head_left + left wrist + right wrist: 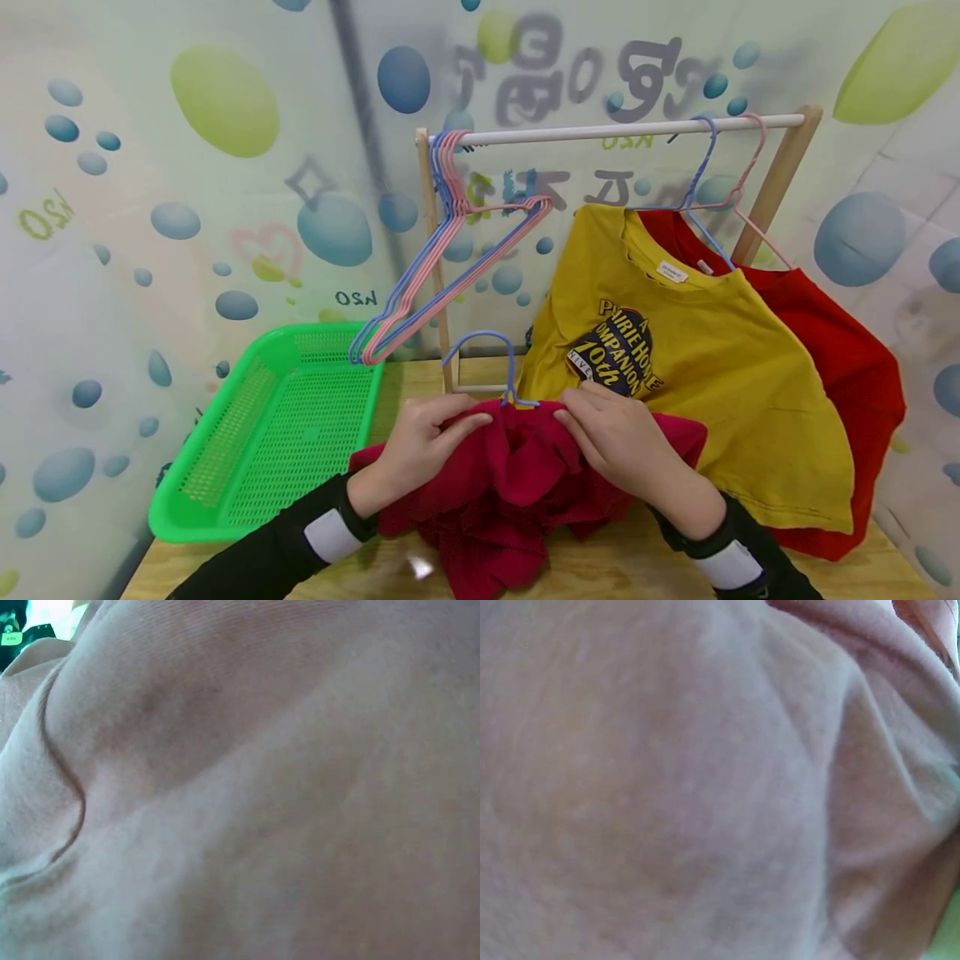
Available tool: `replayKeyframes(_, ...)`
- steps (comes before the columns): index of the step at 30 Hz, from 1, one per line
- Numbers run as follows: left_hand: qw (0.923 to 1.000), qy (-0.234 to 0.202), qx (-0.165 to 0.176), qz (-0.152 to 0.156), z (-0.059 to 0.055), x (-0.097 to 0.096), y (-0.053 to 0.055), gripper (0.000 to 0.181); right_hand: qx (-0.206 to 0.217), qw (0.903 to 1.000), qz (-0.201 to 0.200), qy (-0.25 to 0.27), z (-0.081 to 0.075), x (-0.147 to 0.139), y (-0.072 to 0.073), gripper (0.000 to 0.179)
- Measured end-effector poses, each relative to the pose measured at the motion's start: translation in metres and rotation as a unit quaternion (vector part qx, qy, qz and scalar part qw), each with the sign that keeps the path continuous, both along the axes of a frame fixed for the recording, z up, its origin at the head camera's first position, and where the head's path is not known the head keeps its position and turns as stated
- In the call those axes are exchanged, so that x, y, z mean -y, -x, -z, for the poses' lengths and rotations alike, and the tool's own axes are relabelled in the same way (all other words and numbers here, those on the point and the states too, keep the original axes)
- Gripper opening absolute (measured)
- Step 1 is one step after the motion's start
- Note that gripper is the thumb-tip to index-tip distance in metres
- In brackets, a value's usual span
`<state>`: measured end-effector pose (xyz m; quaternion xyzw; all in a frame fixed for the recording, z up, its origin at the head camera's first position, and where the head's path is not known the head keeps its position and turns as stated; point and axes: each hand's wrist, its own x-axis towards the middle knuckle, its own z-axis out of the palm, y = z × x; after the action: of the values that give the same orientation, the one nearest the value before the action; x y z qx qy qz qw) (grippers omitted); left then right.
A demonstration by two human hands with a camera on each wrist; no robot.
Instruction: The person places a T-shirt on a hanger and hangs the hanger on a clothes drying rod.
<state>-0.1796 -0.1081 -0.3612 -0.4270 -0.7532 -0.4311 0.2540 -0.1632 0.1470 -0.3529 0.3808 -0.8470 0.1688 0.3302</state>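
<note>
In the head view a crimson shirt (517, 479) hangs bunched in front of the person, with the hook of a blue hanger (512, 362) rising from its neckline. My left hand (423, 442) pinches the cloth left of the hook, thumb on the near side. To the right of the hook, my right hand (618, 433) grips the other shoulder the same way. Most of the hanger is hidden inside the shirt. Close-up cloth (262, 795) fills the left wrist view, and folded cloth (667, 795) fills the right one; neither shows the fingers.
Behind the hands stands a rack with a white rod (615, 132). Several blue and pink hangers (408, 292) hang at its left end. A yellow shirt (705, 358) and a red shirt (840, 350) hang at the right. A green basket (258, 533) sits on the wooden table (600, 575).
</note>
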Motion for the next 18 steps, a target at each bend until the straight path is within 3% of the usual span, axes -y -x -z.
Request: replayKeyframes(18,0.9999,0.009,0.011,0.009,0.0014,-0.0055,-0.0015,0.01,0.001,0.9999,-0.012,-0.011,-0.0001,0.0054,0.0015,0.016)
